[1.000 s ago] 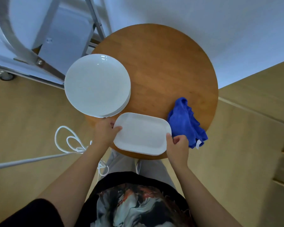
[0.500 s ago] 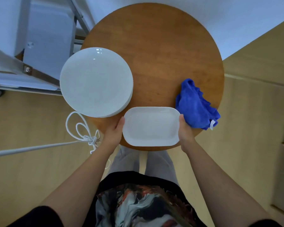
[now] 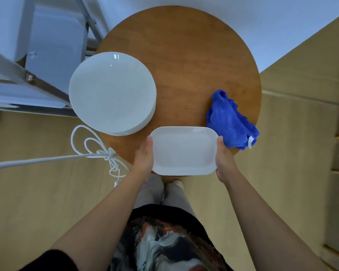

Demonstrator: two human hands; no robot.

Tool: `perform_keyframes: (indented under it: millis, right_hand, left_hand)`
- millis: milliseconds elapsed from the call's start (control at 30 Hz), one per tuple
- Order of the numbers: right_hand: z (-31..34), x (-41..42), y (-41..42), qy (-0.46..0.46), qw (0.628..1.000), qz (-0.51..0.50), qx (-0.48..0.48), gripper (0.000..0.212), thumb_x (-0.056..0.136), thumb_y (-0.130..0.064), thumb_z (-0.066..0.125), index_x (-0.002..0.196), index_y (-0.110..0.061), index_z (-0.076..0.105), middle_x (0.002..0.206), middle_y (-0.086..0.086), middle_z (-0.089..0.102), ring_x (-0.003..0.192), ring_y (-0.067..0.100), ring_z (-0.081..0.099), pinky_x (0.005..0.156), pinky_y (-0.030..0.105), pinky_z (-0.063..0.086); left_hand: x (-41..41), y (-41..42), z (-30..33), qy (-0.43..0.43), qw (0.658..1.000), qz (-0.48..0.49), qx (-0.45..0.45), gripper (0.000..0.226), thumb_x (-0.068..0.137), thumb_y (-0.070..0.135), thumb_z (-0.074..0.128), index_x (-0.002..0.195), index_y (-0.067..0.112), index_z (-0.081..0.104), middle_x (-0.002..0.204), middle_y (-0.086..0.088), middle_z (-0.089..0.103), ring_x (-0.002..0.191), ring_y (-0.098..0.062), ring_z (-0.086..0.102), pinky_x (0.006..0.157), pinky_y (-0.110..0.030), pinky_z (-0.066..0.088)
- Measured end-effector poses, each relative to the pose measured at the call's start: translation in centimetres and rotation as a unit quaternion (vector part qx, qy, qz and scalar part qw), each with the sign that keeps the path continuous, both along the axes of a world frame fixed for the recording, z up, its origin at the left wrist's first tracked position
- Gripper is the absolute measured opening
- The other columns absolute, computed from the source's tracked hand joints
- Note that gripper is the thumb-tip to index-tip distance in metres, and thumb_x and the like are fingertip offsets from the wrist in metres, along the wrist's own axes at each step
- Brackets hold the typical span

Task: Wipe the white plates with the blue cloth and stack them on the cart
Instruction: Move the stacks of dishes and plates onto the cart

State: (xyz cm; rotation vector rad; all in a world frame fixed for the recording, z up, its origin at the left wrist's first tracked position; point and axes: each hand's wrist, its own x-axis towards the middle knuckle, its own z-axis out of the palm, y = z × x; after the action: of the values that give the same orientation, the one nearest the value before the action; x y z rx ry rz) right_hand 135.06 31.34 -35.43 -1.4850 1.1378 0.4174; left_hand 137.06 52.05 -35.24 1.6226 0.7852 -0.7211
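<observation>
holding status: both hands grip one rectangular plate (image 3: 184, 151) by its short ends, at the near edge of the round wooden worktop (image 3: 184, 61).
rectangular plate: white, rounded corners, face up and level as far as can be seen. long axis runs left to right across the view; short axis runs away from the person. its near long edge overhangs the worktop rim. whether it rests on the worktop or is lifted just clear cannot be told.
left hand (image 3: 144, 157): placed along the left short end of the plate. thumb lies straight along the rim, pointing away from the person. the other fingers are hidden under the plate; a holding grip.
right hand (image 3: 223, 159): placed along the right short end in the same way, thumb on the rim, remaining fingers hidden under the plate.
round plate stack (image 3: 112, 92): white, several plates deep, on the left side of the worktop, overhanging its left edge. near the rectangular plate but apart from it.
blue cloth (image 3: 231, 122): crumpled, on the right side of the worktop, just beside the right hand and the far right corner of the plate. a white tag shows at its near right end.
cart (image 3: 47, 45): metal frame with pale shelves, far left, next to the worktop.
white cable (image 3: 98, 151): knotted and looped, on the wooden floor (image 3: 37, 192) left of the person.
</observation>
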Motion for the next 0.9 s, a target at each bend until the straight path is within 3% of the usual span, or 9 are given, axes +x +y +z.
perform_keyframes:
  millis: [167,267,433,500,567,633,733,800,900]
  right_hand:
    - [2.8,-0.8,-1.4,-0.031,0.999,0.019,-0.02,0.033,0.098,-0.048,0.033,0.121,-0.032,0.05,0.112,-0.013,0.061,0.101,0.006,0.057,0.08,0.026,0.045]
    - [5.3,-1.7,-2.1,-0.048,0.998,0.038,-0.028,0.025,0.097,-0.049,0.036,0.097,-0.035,0.056,0.095,-0.019,0.061,0.088,0.0,0.056,0.067,0.022,0.043]
    - [9.3,-2.4,-2.3,-0.093,0.992,0.072,-0.044,0.03,0.097,-0.05,0.038,0.082,-0.034,0.059,0.095,-0.014,0.063,0.098,0.013,0.061,0.084,0.034,0.049]
    - [11.1,-2.4,-1.5,-0.103,0.989,0.092,-0.048,0.03,0.095,-0.051,0.039,0.086,-0.032,0.061,0.103,-0.007,0.065,0.104,0.018,0.06,0.095,0.041,0.048]
    - [13.0,-2.3,-0.3,-0.117,0.986,0.107,-0.057,0.031,0.094,-0.051,0.041,0.089,-0.029,0.062,0.109,0.0,0.066,0.107,0.021,0.06,0.099,0.045,0.046]
    - [14.8,-1.7,1.3,-0.142,0.98,0.125,-0.061,0.033,0.094,-0.049,0.042,0.082,-0.026,0.062,0.103,0.003,0.067,0.104,0.022,0.062,0.096,0.043,0.048]
    - [17.2,-0.5,4.8,-0.182,0.969,0.16,-0.045,0.036,0.096,-0.049,0.041,0.077,-0.026,0.062,0.087,-0.01,0.069,0.088,0.011,0.063,0.078,0.032,0.051]
    - [18.5,0.5,7.6,-0.206,0.961,0.181,-0.037,0.04,0.097,-0.047,0.04,0.072,-0.027,0.063,0.075,-0.015,0.069,0.079,0.005,0.062,0.069,0.027,0.048]
    - [19.8,2.4,12.7,-0.227,0.95,0.212,-0.021,0.036,0.098,-0.046,0.04,0.077,-0.026,0.062,0.086,-0.008,0.068,0.085,0.011,0.062,0.079,0.034,0.05]
  left_hand:
    - [-1.3,-1.0,2.2,-0.042,0.998,0.035,-0.024,0.043,0.1,0.052,0.026,0.117,0.028,0.057,0.121,0.001,0.06,0.111,-0.019,0.056,0.092,-0.036,0.046]
    - [-2.1,-1.4,4.4,-0.06,0.995,0.065,-0.037,0.039,0.102,0.045,0.026,0.116,0.027,0.056,0.118,0.001,0.058,0.109,-0.019,0.054,0.096,-0.038,0.043]
    - [-3.2,-1.3,9.1,-0.137,0.978,0.128,-0.088,0.024,0.104,0.036,0.028,0.106,0.032,0.052,0.112,0.008,0.054,0.101,-0.01,0.049,0.091,-0.031,0.035]
    - [-3.6,-0.5,10.9,-0.15,0.967,0.182,-0.095,0.024,0.103,0.035,0.034,0.119,0.027,0.05,0.122,0.007,0.053,0.11,-0.012,0.048,0.095,-0.03,0.035]
    - [-3.8,0.6,12.9,-0.158,0.958,0.222,-0.086,0.042,0.101,0.035,0.038,0.14,0.018,0.04,0.136,0.003,0.049,0.118,-0.014,0.047,0.095,-0.028,0.037]
    - [-3.8,2.1,14.6,-0.165,0.955,0.236,-0.074,0.044,0.102,0.035,0.038,0.141,0.015,0.041,0.13,0.004,0.05,0.111,-0.013,0.048,0.091,-0.027,0.036]
    - [-3.6,5.4,16.5,-0.154,0.953,0.254,-0.061,0.043,0.101,0.04,0.038,0.134,0.016,0.049,0.126,0.0,0.054,0.111,-0.019,0.051,0.096,-0.035,0.041]
    - [-3.2,8.4,17.5,-0.158,0.95,0.264,-0.044,0.044,0.099,0.042,0.039,0.131,0.015,0.052,0.122,-0.004,0.059,0.104,-0.021,0.056,0.086,-0.037,0.048]
    - [-2.4,13.6,19.1,-0.174,0.937,0.303,-0.027,0.046,0.098,0.044,0.041,0.129,0.012,0.052,0.102,0.002,0.057,0.091,-0.018,0.053,0.07,-0.029,0.043]
